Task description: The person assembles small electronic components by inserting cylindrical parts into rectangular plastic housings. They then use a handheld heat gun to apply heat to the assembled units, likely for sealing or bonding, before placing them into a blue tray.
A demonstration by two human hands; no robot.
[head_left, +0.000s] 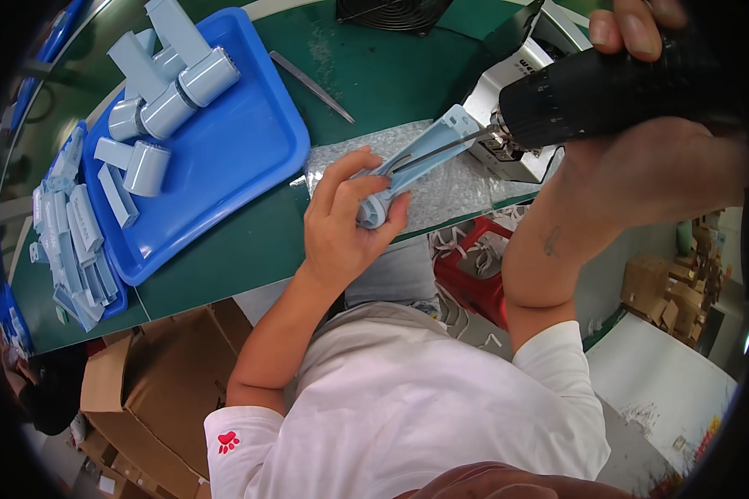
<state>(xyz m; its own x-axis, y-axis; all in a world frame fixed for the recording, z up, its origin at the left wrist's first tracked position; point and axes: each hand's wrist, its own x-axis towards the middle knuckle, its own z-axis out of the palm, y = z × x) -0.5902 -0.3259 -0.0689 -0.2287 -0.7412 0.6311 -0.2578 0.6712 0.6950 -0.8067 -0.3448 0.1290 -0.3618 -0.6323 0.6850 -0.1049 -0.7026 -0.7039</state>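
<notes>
My left hand [339, 218] is closed around the rounded end of a light-blue plastic housing [451, 131], whose long open channel slants up and to the right. My right hand [653, 162] grips a black power screwdriver [578, 96], its fingers wrapped over the body. A long thin bit [449, 150] runs from the screwdriver down into the channel, toward my left fingertips. Whether its tip touches a screw is too small to tell. Under the housing, bubble wrap [441, 200] lies on the green table.
At left, a blue tray [216, 187] holds several light-blue parts with cylindrical ends. Loose light-blue plastic pieces [75, 237] are heaped beside it. Tweezers [312, 87] lie past the tray. A silver-and-black device [508, 83] stands behind the housing. Below the table are a red stool [478, 287] and a cardboard box [162, 391].
</notes>
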